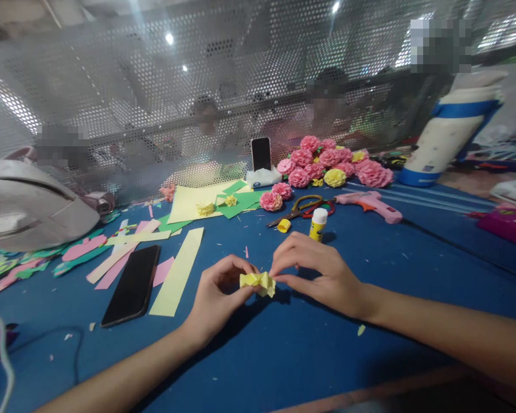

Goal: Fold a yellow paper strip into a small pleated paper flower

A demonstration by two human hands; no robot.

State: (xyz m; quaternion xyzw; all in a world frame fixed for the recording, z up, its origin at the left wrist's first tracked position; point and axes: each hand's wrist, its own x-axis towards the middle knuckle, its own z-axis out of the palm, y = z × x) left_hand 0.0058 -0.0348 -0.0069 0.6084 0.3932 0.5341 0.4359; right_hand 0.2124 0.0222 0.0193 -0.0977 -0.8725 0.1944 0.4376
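A small folded yellow paper flower (pixel 262 283) is held just above the blue table between my two hands. My left hand (pixel 218 292) pinches its left side between thumb and fingers. On the other side, the thumb and index finger of my right hand (pixel 316 275) are closed on the flower's right edge. A yellow glue stick (pixel 317 225) with a white end stands right behind my right hand, and its yellow cap (pixel 284 225) lies beside it. Left of my left hand lies a pale yellow paper strip (pixel 178 272).
A black phone (pixel 131 287) lies at left among paper scraps. Behind are scissors (pixel 303 206), a pink glue gun (pixel 370 205) with its cord, pink paper flowers (pixel 301 158) and a propped phone (pixel 261 155). A bottle (pixel 449 135) stands right; a bag (pixel 34 198) left. Perforated metal backs the table.
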